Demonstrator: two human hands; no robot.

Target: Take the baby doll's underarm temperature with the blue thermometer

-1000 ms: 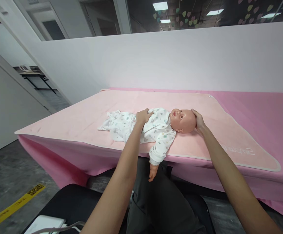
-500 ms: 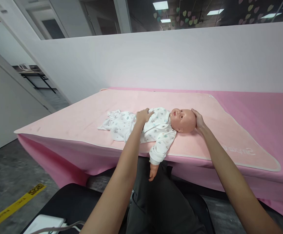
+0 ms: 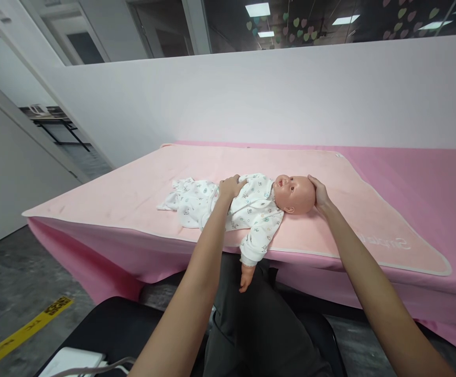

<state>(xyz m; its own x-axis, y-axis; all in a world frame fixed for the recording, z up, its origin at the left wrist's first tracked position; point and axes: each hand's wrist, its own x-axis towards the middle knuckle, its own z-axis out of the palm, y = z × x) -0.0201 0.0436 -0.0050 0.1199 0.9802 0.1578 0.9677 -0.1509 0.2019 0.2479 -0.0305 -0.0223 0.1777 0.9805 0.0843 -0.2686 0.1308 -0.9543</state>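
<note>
A baby doll (image 3: 260, 187) lies on its back on a pale pink mat (image 3: 126, 183), its head to the right. It wears a white patterned outfit, and the empty-looking leg ends trail to the left. Across its belly rests my left hand (image 3: 231, 187), thumb toward the chest and fingers curved over the far side. My right hand (image 3: 319, 192) cups the crown of the bald head, with the fingers above and the palm behind it. The doll's near arm hangs over the table edge, its small hand (image 3: 247, 276) above my lap.
The mat lies on a table with a pink cloth (image 3: 428, 178) that drapes down its front. A white wall (image 3: 251, 99) stands behind. Below left are a black chair (image 3: 121, 319), a white device (image 3: 73, 361) with a cable, and yellow floor tape (image 3: 25, 332).
</note>
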